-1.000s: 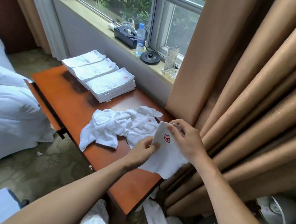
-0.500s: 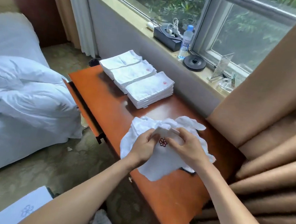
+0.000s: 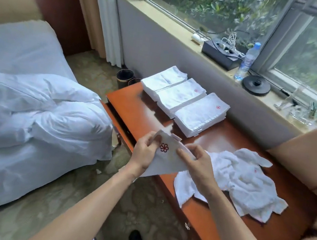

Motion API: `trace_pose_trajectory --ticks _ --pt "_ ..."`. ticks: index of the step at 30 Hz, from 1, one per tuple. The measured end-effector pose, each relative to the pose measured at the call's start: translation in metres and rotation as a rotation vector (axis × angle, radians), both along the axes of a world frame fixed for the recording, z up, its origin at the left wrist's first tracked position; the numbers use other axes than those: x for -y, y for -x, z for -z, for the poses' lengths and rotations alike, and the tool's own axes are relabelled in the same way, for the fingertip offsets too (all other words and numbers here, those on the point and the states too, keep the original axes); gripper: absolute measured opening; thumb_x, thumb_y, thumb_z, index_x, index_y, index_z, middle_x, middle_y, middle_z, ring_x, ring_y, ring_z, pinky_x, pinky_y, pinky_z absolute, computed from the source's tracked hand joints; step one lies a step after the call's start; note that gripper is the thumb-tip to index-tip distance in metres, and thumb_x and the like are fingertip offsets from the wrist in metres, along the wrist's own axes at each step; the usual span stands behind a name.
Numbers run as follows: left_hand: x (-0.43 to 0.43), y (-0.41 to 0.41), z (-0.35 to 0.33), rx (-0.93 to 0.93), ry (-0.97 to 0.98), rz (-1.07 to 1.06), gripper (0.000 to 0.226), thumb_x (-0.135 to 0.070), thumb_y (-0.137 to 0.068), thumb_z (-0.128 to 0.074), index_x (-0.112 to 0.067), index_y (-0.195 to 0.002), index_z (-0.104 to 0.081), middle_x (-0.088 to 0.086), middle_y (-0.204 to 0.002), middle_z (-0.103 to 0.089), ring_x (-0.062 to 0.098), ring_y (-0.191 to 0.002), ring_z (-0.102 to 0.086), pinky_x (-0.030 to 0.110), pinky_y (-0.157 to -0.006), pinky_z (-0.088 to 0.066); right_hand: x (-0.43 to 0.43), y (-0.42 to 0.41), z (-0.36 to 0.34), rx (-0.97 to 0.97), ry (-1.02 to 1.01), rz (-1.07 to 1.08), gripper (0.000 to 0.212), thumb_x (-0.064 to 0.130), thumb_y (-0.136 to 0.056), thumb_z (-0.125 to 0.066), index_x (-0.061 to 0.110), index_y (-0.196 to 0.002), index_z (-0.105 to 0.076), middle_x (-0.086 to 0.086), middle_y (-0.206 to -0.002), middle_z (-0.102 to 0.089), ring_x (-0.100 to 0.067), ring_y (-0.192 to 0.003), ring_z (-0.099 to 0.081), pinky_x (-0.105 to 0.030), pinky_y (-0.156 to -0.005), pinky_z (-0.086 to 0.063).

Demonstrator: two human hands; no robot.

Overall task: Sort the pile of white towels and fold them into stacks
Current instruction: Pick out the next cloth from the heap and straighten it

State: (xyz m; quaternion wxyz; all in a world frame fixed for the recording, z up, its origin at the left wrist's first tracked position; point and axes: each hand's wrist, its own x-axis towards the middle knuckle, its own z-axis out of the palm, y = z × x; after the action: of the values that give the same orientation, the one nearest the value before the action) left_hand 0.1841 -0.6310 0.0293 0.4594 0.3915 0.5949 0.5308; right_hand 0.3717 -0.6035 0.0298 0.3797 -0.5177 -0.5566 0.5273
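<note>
Soft window (image 3: 233, 12) daylight, blurred wide-angle edges

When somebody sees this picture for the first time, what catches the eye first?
The left hand and right hand hold a white towel with a red flower mark over the edge of the orange table. To its right lies a loose pile of towels; behind, under the window, stand three neat stacks.

Quantity on the table (image 3: 135, 109): three folded stacks, namely far stack (image 3: 164, 79), middle stack (image 3: 179, 95) and near stack (image 3: 201, 114); one loose towel pile (image 3: 241, 181). One held towel (image 3: 167, 160), pinched by two hands: left hand (image 3: 145, 153), right hand (image 3: 197, 167). Windowsill: one water bottle (image 3: 246, 62), one black box (image 3: 219, 55), one round black disc (image 3: 255, 85).
</note>
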Motion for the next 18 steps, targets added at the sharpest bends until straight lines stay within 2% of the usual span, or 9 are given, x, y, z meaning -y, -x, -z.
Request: trace_pose_trajectory --ticks 4,9,12,15,18 --pt "-0.020 0.033 -0.015 0.046 -0.025 -0.041 0.021 -0.031 -0.107 -0.054 -0.022 -0.100 -0.072 -0.002 -0.092 -0.075 0.013 -0.083 -0.070 0.035 -0.076 -0.058 -0.016 0.033 -0.006 -0.099 0.130 -0.020 0.031 0.035 -0.087 -0.084 0.018 -0.108 -0.071 -0.008 -0.102 -0.073 -0.016 -0.092 -0.070 -0.023 -0.071 -0.055" --pt "-0.033 0.064 -0.009 0.020 0.004 -0.060 0.024 -0.041 -0.105 -0.055 -0.027 -0.098 -0.072 0.002 -0.096 -0.075 0.022 -0.091 -0.070 0.043 -0.083 -0.058 -0.041 0.066 0.001 -0.111 0.169 -0.013 0.037 0.042 -0.086 -0.082 0.017 -0.110 -0.068 0.003 -0.097 -0.076 -0.015 -0.095 -0.073 -0.020 -0.072 -0.057" --pt "-0.058 0.085 -0.007 -0.052 0.022 -0.057 0.022 -0.045 -0.104 -0.055 -0.032 -0.096 -0.071 -0.004 -0.095 -0.075 0.022 -0.093 -0.070 0.039 -0.082 -0.057 -0.066 0.082 0.005 -0.163 0.146 0.009 0.032 0.039 -0.090 -0.078 0.017 -0.111 -0.069 0.001 -0.101 -0.076 -0.015 -0.097 -0.073 -0.025 -0.074 -0.059" --pt "-0.091 0.101 0.003 -0.098 0.032 -0.033 0.020 -0.044 -0.104 -0.057 -0.032 -0.098 -0.072 -0.005 -0.095 -0.075 0.015 -0.090 -0.069 0.035 -0.082 -0.056 -0.095 0.092 0.018 -0.190 0.124 0.033 0.025 0.040 -0.092 -0.078 0.025 -0.110 -0.070 0.003 -0.104 -0.076 -0.014 -0.098 -0.073 -0.024 -0.074 -0.059" --pt "-0.129 0.113 0.013 -0.094 0.045 -0.028 0.018 -0.042 -0.103 -0.058 -0.033 -0.101 -0.073 -0.006 -0.098 -0.076 0.009 -0.091 -0.069 0.028 -0.082 -0.056 -0.128 0.104 0.036 -0.223 0.183 -0.009 0.032 0.047 -0.089 -0.079 0.031 -0.116 -0.071 0.002 -0.114 -0.076 -0.015 -0.106 -0.073 -0.025 -0.079 -0.059"
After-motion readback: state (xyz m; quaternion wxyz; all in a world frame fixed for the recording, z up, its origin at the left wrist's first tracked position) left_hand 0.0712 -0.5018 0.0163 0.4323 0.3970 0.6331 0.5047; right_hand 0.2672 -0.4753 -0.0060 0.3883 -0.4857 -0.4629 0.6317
